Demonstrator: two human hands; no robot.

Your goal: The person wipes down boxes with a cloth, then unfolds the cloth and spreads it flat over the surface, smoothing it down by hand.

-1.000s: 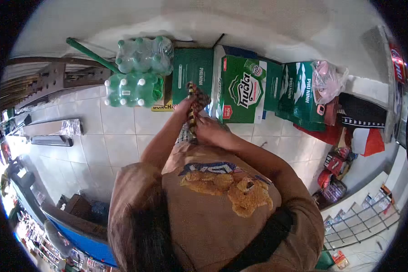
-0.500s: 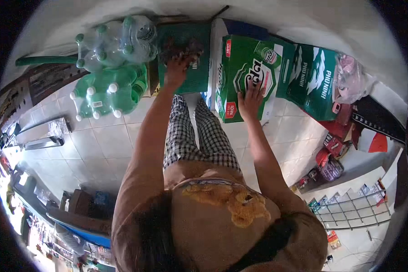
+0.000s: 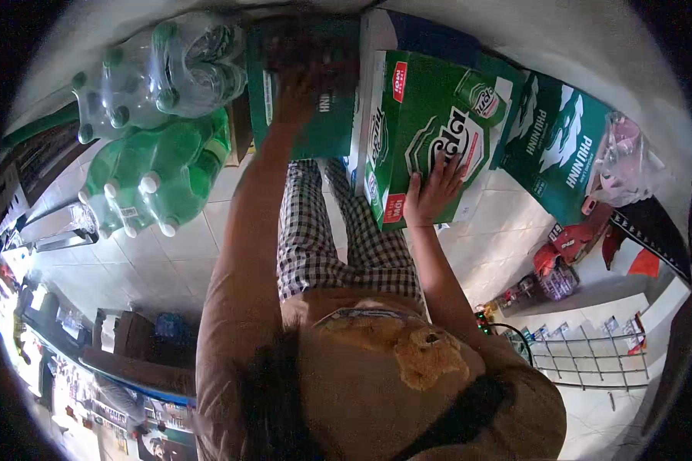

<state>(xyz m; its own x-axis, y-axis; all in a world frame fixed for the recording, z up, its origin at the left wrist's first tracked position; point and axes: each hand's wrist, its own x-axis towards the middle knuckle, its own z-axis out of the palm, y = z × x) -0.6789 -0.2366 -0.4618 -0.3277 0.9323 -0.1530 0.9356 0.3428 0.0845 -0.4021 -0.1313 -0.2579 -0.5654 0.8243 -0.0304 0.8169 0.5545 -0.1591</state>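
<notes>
My right hand (image 3: 437, 192) lies with its fingers spread on the lower front of the green huda box (image 3: 438, 134). My left hand (image 3: 298, 88) reaches over the dark green carton (image 3: 332, 131) to the left of that box. A dark patterned thing (image 3: 304, 50), dim and blurred, is at my left fingers; whether they grip it cannot be made out. Green bottles with white caps (image 3: 158, 173) stand left of the carton, with clear green-capped bottles (image 3: 161, 77) behind them.
Right of the huda box is a PHU NINH carton (image 3: 557, 146), with a pink thing in clear plastic (image 3: 623, 165) beside it. A wire rack (image 3: 592, 357) stands at the lower right. Dark furniture (image 3: 134, 346) is at the lower left.
Both hands, together near my waist one second ago, have moved apart and forward onto the boxes. The view has drawn closer to the boxes and bottles.
</notes>
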